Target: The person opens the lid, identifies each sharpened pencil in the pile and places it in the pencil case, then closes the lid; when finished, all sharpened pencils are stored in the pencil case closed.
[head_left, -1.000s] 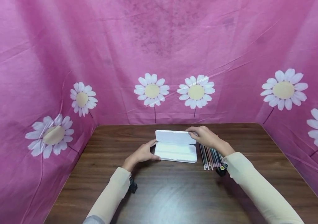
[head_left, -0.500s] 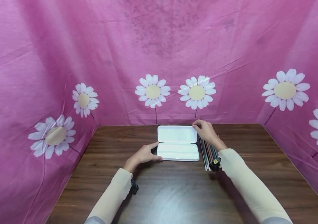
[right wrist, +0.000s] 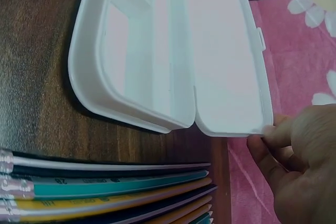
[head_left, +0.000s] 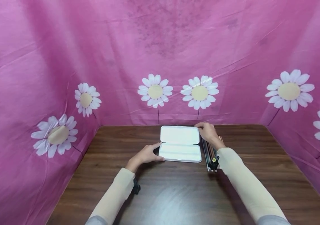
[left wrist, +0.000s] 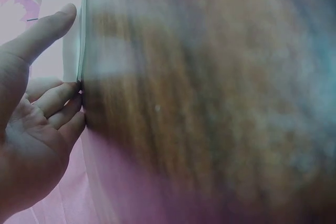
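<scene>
A white plastic pencil case lies with its lid folded back toward the rear of the table. In the right wrist view, a lengthwise divider shows in its bare tray. My right hand pinches the lid's far right corner between thumb and fingers. My left hand rests against the case's left end, thumb at the near corner and fingers spread toward the hinge. In the left wrist view, its fingertips touch the tabletop beside the case.
Several pencils with erasers lie side by side just right of the case, partly under my right wrist. The wooden table ends behind the lid at a pink cloth backdrop with daisies.
The lid has swung farther back, from partly raised to folded flat, with my right hand moving away and slightly right along with it. My left hand has stayed at the case's left end.
</scene>
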Available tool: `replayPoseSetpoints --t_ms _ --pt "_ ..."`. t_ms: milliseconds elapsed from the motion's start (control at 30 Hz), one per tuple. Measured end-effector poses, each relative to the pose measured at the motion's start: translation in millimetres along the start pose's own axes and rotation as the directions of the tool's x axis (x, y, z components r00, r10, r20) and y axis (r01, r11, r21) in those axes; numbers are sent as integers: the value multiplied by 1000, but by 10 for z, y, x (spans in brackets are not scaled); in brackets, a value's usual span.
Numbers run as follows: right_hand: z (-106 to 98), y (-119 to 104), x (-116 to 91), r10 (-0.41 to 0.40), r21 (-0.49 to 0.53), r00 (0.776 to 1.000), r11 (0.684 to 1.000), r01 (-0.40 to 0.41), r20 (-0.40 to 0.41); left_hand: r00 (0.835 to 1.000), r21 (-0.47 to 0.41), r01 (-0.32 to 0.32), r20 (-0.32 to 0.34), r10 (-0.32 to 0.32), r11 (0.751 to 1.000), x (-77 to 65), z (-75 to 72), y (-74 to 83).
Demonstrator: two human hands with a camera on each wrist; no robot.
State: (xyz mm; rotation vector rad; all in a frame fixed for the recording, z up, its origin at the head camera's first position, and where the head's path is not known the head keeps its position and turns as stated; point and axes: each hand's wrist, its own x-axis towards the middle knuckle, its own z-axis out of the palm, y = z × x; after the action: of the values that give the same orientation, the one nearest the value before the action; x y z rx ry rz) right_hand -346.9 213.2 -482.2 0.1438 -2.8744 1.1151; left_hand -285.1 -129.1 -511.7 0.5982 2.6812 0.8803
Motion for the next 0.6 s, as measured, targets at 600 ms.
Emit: replayPoseSetpoints --t_ms 600 --pt "-269 62 -202 -77 67 995 994 82 -70 1000 11 2 -10 -2 1000 0 13 37"
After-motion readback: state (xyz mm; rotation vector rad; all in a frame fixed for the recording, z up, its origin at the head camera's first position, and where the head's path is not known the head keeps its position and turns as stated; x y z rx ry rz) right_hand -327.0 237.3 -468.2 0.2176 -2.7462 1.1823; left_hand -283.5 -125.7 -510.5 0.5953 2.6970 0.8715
